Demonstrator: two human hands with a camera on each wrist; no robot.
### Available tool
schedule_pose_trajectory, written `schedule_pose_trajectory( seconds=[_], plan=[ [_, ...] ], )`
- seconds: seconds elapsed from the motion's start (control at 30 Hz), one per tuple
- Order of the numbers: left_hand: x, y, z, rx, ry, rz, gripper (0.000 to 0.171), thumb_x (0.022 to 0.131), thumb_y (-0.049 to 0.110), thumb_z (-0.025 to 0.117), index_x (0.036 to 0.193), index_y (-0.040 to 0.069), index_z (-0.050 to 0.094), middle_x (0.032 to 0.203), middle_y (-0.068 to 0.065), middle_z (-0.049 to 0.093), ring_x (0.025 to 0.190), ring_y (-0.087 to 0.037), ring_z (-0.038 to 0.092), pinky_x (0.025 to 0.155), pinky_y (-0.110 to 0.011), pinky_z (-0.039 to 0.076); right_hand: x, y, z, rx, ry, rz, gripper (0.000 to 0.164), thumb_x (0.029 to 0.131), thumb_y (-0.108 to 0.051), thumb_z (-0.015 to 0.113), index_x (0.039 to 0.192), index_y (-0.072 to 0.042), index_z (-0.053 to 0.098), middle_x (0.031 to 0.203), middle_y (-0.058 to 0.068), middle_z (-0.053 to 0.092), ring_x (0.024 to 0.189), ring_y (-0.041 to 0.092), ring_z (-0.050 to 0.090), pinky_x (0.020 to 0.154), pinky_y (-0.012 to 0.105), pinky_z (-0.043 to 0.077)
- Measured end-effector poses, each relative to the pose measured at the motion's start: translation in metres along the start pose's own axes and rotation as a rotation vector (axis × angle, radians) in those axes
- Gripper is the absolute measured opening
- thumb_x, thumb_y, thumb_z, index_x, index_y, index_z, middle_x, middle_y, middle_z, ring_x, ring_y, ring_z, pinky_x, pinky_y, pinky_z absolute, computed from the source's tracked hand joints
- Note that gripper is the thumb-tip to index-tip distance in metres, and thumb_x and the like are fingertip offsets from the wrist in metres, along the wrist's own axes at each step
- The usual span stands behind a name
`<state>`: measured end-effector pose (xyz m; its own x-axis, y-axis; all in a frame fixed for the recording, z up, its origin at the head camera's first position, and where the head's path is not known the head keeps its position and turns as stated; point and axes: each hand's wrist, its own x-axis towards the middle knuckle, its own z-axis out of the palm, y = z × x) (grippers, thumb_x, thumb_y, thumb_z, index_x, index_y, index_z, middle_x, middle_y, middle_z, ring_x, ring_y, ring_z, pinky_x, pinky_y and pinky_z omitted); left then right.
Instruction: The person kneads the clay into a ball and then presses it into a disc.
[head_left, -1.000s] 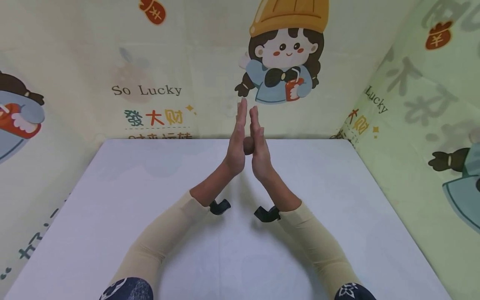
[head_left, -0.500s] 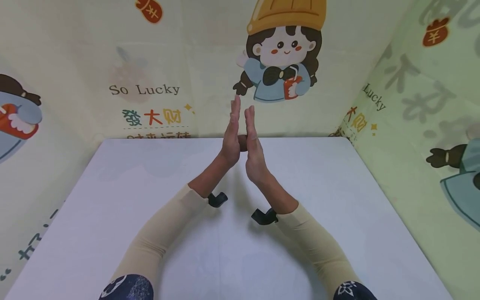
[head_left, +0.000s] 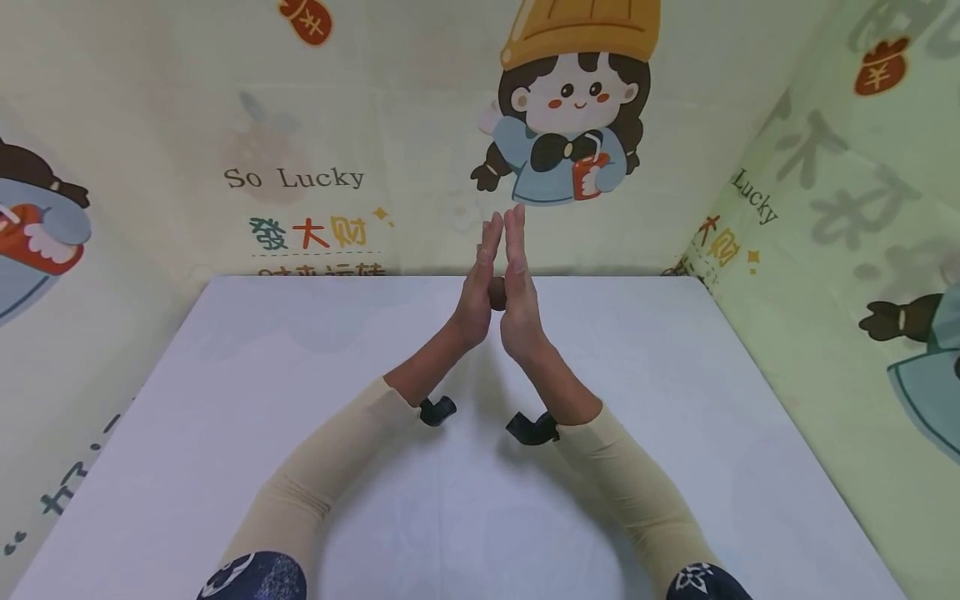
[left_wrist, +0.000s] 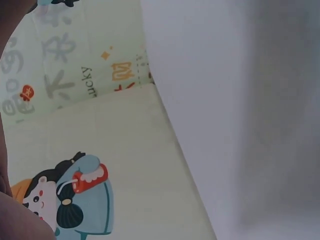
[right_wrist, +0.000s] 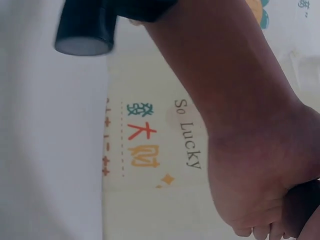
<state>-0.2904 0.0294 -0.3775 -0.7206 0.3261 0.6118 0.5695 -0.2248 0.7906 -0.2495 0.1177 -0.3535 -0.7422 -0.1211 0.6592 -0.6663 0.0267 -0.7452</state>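
Clearly "So Lucky" txt (head_left: 300, 179) beyond ball (head_left: 497, 293)

gap between 2 hands (head_left: 472, 300) (head_left: 521, 304): brown ball (head_left: 497, 293) blocks | room: above table (head_left: 652, 350)

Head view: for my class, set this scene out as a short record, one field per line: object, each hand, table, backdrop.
Object: brown ball, between the palms
Left: left hand, palm against the ball, fingers straight and upward
Right: right hand, facing the left, likewise straight
Table: white table, below the hands
Backdrop: pale sheet with cartoon figures and lettering
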Motion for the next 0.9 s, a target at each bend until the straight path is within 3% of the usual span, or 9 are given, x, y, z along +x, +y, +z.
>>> schedule_pose_trajectory(
  seconds=[0.23,0.3,0.37,0.5,0.57,0.63,0.67,0.73,0.9],
  plan=[
    [-0.009,0.001,0.010,0.002,-0.022,0.020,0.063,0.109,0.026,0.010,0.167,0.002,0.004,0.176,-0.011,0.000,0.159,-0.012,-0.009,0.125,-0.038,-0.006,0.010,-0.002,-0.009,0.030,0.034,0.023,0.092,0.106,-0.069,0.021,0.168,-0.003,0.003,0.177,0.000,-0.005,0.159,0.007,-0.003,0.125,0.037,-0.004],
    [-0.012,0.003,0.012,-0.005,-0.023,0.013,0.063,0.109,0.026,0.011,0.168,0.004,0.002,0.177,-0.011,0.001,0.149,-0.011,0.032,0.121,-0.035,0.019,0.011,-0.001,-0.012,0.040,0.040,0.033,0.094,0.105,-0.071,0.021,0.168,-0.004,0.002,0.177,-0.001,-0.005,0.159,0.006,-0.002,0.125,0.037,-0.001],
    [-0.014,0.004,0.014,-0.021,-0.028,0.004,0.064,0.109,0.026,0.012,0.168,0.006,0.000,0.177,-0.009,-0.001,0.109,-0.007,0.055,0.101,-0.029,0.037,0.013,-0.001,-0.014,0.049,0.050,0.045,0.093,0.105,-0.072,0.020,0.169,-0.006,0.002,0.177,-0.004,-0.003,0.158,0.005,-0.001,0.126,0.038,0.004],
    [-0.017,0.006,0.018,-0.026,-0.034,0.028,0.067,0.111,0.038,0.013,0.168,0.007,-0.002,0.176,-0.008,-0.001,0.083,-0.006,0.047,0.083,-0.026,0.039,0.015,0.000,-0.019,0.076,0.057,0.071,0.083,0.108,-0.063,0.016,0.169,-0.008,0.002,0.176,-0.007,-0.001,0.158,0.005,0.000,0.125,0.041,0.005],
    [-0.019,0.008,0.019,-0.004,-0.033,0.060,0.072,0.112,0.047,0.014,0.168,0.005,-0.002,0.176,-0.009,0.000,0.118,-0.005,0.051,0.104,-0.027,0.035,0.016,0.000,-0.021,0.096,0.055,0.088,0.077,0.109,-0.056,0.013,0.169,-0.009,0.002,0.176,-0.007,-0.001,0.158,0.005,0.000,0.125,0.044,0.002],
    [-0.019,0.012,0.021,0.018,-0.031,0.092,0.078,0.112,0.055,0.015,0.168,0.003,-0.001,0.176,-0.012,0.000,0.151,-0.007,0.023,0.122,-0.033,0.016,0.016,0.001,-0.022,0.124,0.049,0.106,0.073,0.110,-0.051,0.010,0.169,-0.010,0.001,0.176,-0.006,-0.001,0.158,0.005,-0.001,0.125,0.046,-0.001],
    [-0.019,0.014,0.022,0.024,-0.030,0.110,0.081,0.111,0.057,0.015,0.167,0.002,0.000,0.176,-0.013,0.000,0.153,-0.011,0.022,0.123,-0.037,0.014,0.016,0.002,-0.023,0.134,0.048,0.113,0.071,0.110,-0.050,0.010,0.170,-0.011,0.002,0.176,-0.006,-0.001,0.158,0.006,0.000,0.125,0.046,0.000],
    [-0.019,0.018,0.023,0.042,-0.030,0.134,0.083,0.110,0.059,0.015,0.167,0.000,0.001,0.176,-0.013,-0.006,0.160,-0.015,-0.011,0.126,-0.043,-0.005,0.016,0.004,-0.024,0.166,0.046,0.122,0.072,0.110,-0.052,0.011,0.170,-0.013,0.003,0.176,-0.006,0.000,0.158,0.007,0.001,0.124,0.041,0.006],
    [-0.016,0.026,0.023,0.040,-0.015,0.155,0.080,0.111,0.054,0.015,0.166,-0.003,0.000,0.176,-0.015,-0.006,0.160,-0.018,-0.012,0.125,-0.045,-0.008,0.015,0.007,-0.023,0.243,0.029,0.138,0.082,0.108,-0.065,0.016,0.170,-0.013,0.005,0.176,-0.007,0.004,0.157,0.012,0.014,0.084,0.022,0.040]
  ],
)
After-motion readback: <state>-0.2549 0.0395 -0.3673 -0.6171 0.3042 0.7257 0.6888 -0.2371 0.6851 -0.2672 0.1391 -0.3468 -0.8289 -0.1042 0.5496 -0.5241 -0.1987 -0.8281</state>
